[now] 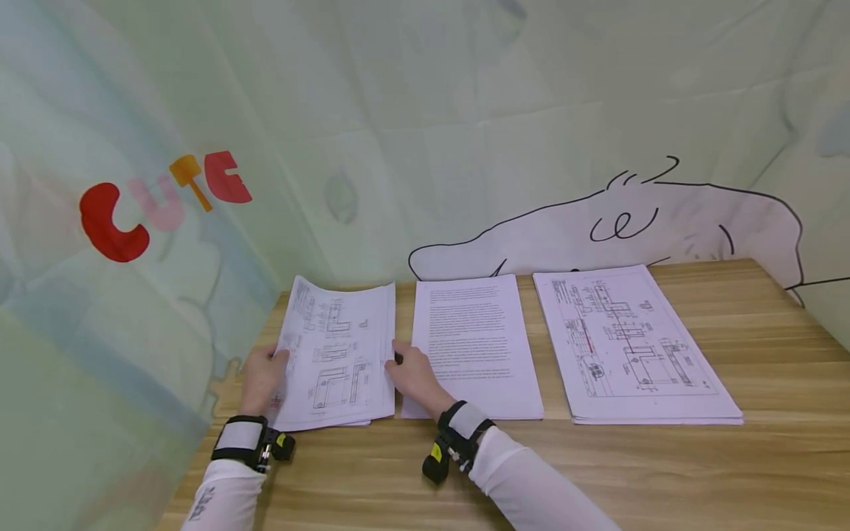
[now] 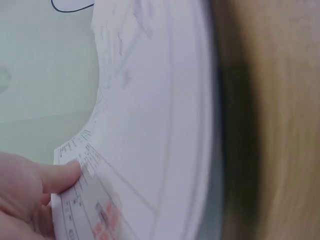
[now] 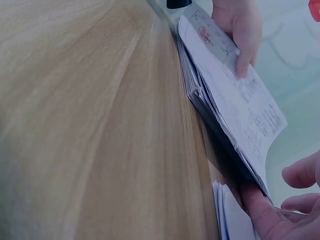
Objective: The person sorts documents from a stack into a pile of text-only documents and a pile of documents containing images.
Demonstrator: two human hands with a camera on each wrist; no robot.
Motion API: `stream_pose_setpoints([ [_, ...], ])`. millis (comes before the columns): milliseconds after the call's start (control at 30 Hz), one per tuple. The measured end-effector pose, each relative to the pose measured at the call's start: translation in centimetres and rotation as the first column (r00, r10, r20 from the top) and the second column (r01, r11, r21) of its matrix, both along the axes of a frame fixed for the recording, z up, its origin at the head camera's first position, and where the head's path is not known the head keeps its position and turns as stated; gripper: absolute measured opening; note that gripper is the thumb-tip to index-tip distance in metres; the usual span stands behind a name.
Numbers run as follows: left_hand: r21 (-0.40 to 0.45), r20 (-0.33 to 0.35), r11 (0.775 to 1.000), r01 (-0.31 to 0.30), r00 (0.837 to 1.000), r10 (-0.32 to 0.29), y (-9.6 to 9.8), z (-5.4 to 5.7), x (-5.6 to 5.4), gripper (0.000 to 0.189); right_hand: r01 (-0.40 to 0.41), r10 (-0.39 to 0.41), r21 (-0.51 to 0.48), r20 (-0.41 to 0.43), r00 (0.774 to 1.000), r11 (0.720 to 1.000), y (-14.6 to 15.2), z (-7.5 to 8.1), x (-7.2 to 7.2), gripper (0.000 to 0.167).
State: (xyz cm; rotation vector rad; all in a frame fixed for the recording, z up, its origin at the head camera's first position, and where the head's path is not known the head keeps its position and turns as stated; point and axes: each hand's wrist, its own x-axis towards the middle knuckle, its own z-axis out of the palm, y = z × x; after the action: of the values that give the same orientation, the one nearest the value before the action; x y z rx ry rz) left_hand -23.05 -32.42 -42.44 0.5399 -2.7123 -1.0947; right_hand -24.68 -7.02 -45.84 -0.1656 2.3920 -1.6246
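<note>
A stack of papers with printed technical drawings (image 1: 345, 317) lies at the left of the table. Along its left edge my left hand (image 1: 262, 376) pinches the sheets, the thumb on top near a red stamp (image 2: 107, 220). The sheets bow upward on that side in the left wrist view. At the opposite edge is my right hand (image 1: 415, 376). One digit reaches under the raised sheets there, seen in the right wrist view, while other fingers (image 3: 300, 172) stand apart from the paper. Right beside it lies a stack of text pages (image 1: 471, 346).
Another stack of drawing sheets (image 1: 637, 346), marked with red lines, lies on the right of the wooden table (image 1: 783, 369). A printed fabric wall (image 1: 425, 147) closes off the back and left side.
</note>
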Motion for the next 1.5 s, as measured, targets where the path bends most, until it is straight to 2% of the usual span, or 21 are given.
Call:
stream_pose_setpoints([
  [100,-0.077,-0.054,0.997,-0.031,0.998,0.027,-0.4,0.4,0.2,0.039,-0.012,0.012,-0.003,-0.001,1.000,1.000,0.1,-0.1,0.0,0.052],
  [233,-0.062,-0.070,0.997,-0.043,0.997,0.039,-0.8,1.2,0.4,0.042,-0.025,0.025,-0.001,-0.005,1.000,1.000,0.4,-0.1,0.0,0.053],
  [333,0.002,-0.056,0.999,-0.038,0.998,0.038,-0.8,2.1,0.6,0.045,-0.026,0.026,-0.011,-0.020,0.999,1.000,1.0,0.2,-0.1,0.051],
  [500,0.129,-0.060,0.990,-0.061,0.996,0.069,-0.1,3.3,0.7,0.048,0.029,-0.031,-0.051,-0.046,0.998,0.998,2.6,0.6,-0.6,0.050],
  [633,0.236,-0.031,0.970,-0.064,0.997,0.074,1.0,4.0,0.7,0.051,0.065,-0.062,-0.166,0.024,0.998,0.984,3.9,1.2,-1.2,0.055],
  [733,0.308,-0.035,0.951,-0.035,0.998,0.048,2.0,4.3,0.7,0.050,0.073,-0.048,-0.270,0.097,0.994,0.960,4.7,1.8,-1.5,0.060],
  [867,0.428,-0.034,0.904,0.010,0.999,0.005,3.9,4.2,0.5,0.047,0.047,0.010,-0.349,0.160,0.987,0.936,6.0,2.3,-1.9,0.074],
  [967,0.502,-0.030,0.864,0.043,0.999,-0.032,5.9,3.6,0.3,0.044,0.031,0.065,-0.433,0.205,0.977,0.901,7.1,2.6,-2.2,0.078],
  [1067,0.541,-0.053,0.837,0.088,0.996,-0.071,8.0,2.7,0.2,0.042,0.033,0.117,-0.528,0.247,0.962,0.849,8.4,3.1,-2.3,0.064],
  [1167,0.576,-0.078,0.808,0.124,0.992,-0.097,9.9,1.9,0.1,0.042,0.031,0.146,-0.566,0.264,0.954,0.824,9.9,3.5,-2.1,0.044],
  [1300,0.654,-0.087,0.737,0.169,0.985,-0.149,11.7,1.3,0.0,0.042,0.009,0.121,-0.519,0.216,0.969,0.855,12.4,3.9,-1.6,0.038],
  [1400,0.723,-0.097,0.656,0.219,0.971,-0.218,13.1,1.1,-0.1,0.041,0.022,0.069,-0.468,0.176,0.982,0.884,14.4,4.2,-1.4,0.039],
  [1500,0.771,-0.117,0.574,0.275,0.948,-0.297,15.1,0.8,-0.2,0.045,0.057,0.016,-0.426,0.165,0.986,0.903,16.3,4.4,-1.0,0.043],
])
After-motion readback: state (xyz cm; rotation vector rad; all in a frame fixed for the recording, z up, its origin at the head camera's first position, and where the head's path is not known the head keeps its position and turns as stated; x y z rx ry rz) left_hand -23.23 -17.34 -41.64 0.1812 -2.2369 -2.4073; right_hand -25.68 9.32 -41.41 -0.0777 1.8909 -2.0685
